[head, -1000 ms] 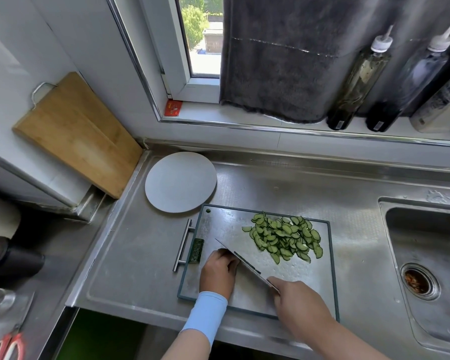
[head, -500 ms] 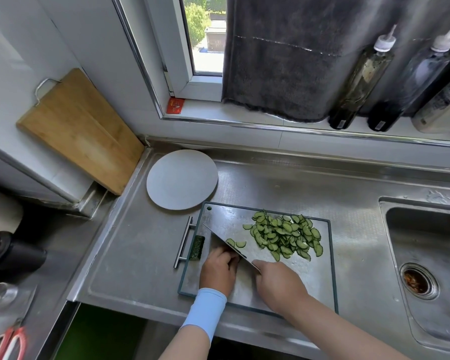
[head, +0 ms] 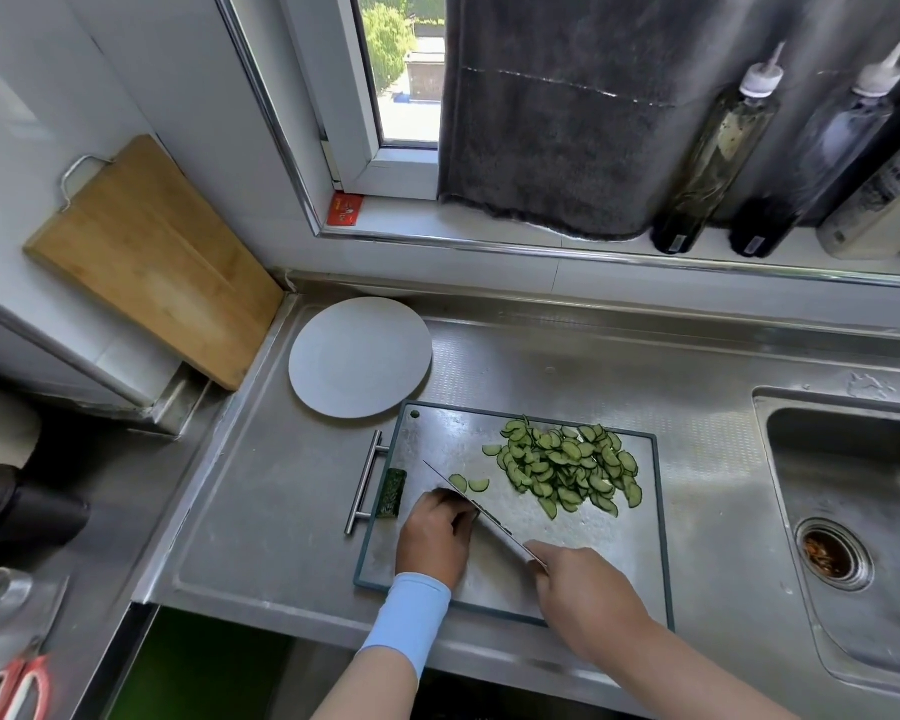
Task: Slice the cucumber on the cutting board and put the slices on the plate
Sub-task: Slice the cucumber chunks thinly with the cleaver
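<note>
The right hand [head: 585,589] is closed round the handle of a knife [head: 481,514], whose blade slants up and left across the cutting board [head: 624,527]. The left hand [head: 435,532] sits just left of the blade, fingers curled down with the knuckles against the steel. Whatever piece it steadies is hidden beneath it, so I cannot tell whether it grips anything.

Two loose slices [head: 468,483] lie just beyond the blade. The pile of slices [head: 567,470] is spread over the far right part of the board. A dark green end piece [head: 392,492] lies at the board's left edge beside its handle.

The step in hand looks like the last cuts of the slicing, with most of the cucumber already cut. The plate [head: 359,356] stands on the bench [head: 567,366] touching the board's far left corner, and no slice is on it. The next move probably calls for finishing the stub, then gathering the pile and carrying it across that corner.

The bottles [head: 718,148] on the sill carry labels, and a red card [head: 345,210] shows print, but all of it is too small to read.
</note>
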A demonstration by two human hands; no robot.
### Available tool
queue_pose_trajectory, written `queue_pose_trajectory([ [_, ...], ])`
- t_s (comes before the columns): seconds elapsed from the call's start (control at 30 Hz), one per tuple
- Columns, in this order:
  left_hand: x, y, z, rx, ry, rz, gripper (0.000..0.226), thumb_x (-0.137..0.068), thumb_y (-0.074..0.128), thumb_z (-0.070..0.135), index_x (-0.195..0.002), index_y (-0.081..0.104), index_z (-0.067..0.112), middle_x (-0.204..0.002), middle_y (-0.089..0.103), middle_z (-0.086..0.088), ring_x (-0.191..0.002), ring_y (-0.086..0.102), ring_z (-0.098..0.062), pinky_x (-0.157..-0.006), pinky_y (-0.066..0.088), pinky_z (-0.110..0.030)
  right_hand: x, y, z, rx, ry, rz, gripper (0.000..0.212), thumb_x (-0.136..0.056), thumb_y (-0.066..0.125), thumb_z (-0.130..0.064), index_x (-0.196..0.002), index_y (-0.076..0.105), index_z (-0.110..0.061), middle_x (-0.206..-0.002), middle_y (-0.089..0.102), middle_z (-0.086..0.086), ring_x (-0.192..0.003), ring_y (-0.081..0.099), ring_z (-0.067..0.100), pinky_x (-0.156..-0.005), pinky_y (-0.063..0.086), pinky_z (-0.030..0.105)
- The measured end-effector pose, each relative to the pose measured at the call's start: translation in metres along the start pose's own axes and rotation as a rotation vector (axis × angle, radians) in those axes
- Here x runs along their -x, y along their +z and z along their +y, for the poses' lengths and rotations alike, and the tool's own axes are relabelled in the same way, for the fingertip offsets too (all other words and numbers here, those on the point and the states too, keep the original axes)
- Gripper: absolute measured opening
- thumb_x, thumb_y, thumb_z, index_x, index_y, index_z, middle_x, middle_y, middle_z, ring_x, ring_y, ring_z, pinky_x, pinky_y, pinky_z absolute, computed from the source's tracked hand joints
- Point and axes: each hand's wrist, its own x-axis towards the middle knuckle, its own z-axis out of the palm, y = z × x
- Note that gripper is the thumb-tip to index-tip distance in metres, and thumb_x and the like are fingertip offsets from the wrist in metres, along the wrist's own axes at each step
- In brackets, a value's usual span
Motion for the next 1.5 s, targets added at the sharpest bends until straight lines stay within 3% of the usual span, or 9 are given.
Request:
queue_pose_trajectory([
  [0.3, 0.011, 0.003, -0.007, 0.013, -0.021, -0.008, 0.019, -0.068, 0.081, 0.002, -0.077, 0.074, 0.017, -0.081, 0.067, 0.003, -0.078, 0.059, -0.013, -0.071, 0.041, -0.013, -0.015, 0.003, -0.012, -0.069, 0.036, -0.071, 0.022, -0.090, 0.041, -0.014, -0.074, 0.049, -0.027, -0.066, 0.054, -0.003, -0.061, 0.047, 0.016, -0.053, 0.035, 0.029],
  [0.47, 0.015, 0.005, -0.008, 0.009, -0.019, 0.007, 0.020, -0.068, 0.081, 0.000, -0.080, 0.075, 0.016, -0.082, 0.066, 0.002, -0.079, 0.057, -0.013, -0.072, 0.040, -0.012, -0.031, 0.006, -0.023, -0.049, 0.024, -0.059, 0.022, -0.090, 0.040, -0.018, -0.089, 0.062, -0.023, -0.078, 0.062, -0.004, -0.077, 0.058, 0.023, -0.062, 0.046, 0.032],
  [0.57, 0.016, 0.004, -0.008, 0.012, 0.011, 0.002, 0.019, -0.071, 0.077, 0.000, -0.083, 0.075, 0.015, -0.088, 0.066, 0.003, -0.084, 0.057, -0.013, -0.075, 0.040, -0.010, -0.036, 0.004, -0.027, -0.052, 0.037, -0.068, 0.020, -0.088, 0.041, -0.017, -0.082, 0.059, -0.021, -0.077, 0.063, -0.002, -0.079, 0.060, 0.026, -0.067, 0.049, 0.033],
  [0.77, 0.015, 0.005, -0.008, -0.010, -0.030, 0.016, 0.019, -0.068, 0.082, 0.004, -0.079, 0.075, 0.017, -0.081, 0.065, 0.001, -0.078, 0.059, -0.017, -0.071, 0.044, -0.018, -0.021, 0.006, -0.017, -0.034, -0.007, -0.046, 0.015, -0.088, 0.040, -0.018, -0.083, 0.054, -0.022, -0.073, 0.059, -0.002, -0.074, 0.057, 0.024, -0.061, 0.044, 0.034],
  [1.2, 0.014, 0.005, -0.009, 0.001, -0.014, 0.033, 0.018, -0.068, 0.082, 0.002, -0.077, 0.074, 0.016, -0.085, 0.067, 0.000, -0.082, 0.054, -0.010, -0.078, 0.035, -0.007, 0.009, -0.001, 0.001, 0.006, -0.004, -0.037, 0.017, -0.089, 0.039, -0.015, -0.075, 0.043, -0.023, -0.069, 0.055, 0.002, -0.064, 0.046, 0.023, -0.054, 0.033, 0.032],
  [1.5, 0.018, 0.010, -0.014, -0.021, -0.013, 0.016, 0.021, -0.067, 0.081, 0.002, -0.081, 0.075, 0.016, -0.080, 0.064, -0.001, -0.080, 0.059, -0.018, -0.071, 0.047, -0.024, -0.020, 0.007, -0.017, -0.016, 0.025, -0.050, 0.021, -0.086, 0.039, -0.015, -0.088, 0.059, -0.022, -0.075, 0.060, -0.002, -0.071, 0.054, 0.021, -0.056, 0.039, 0.032],
])
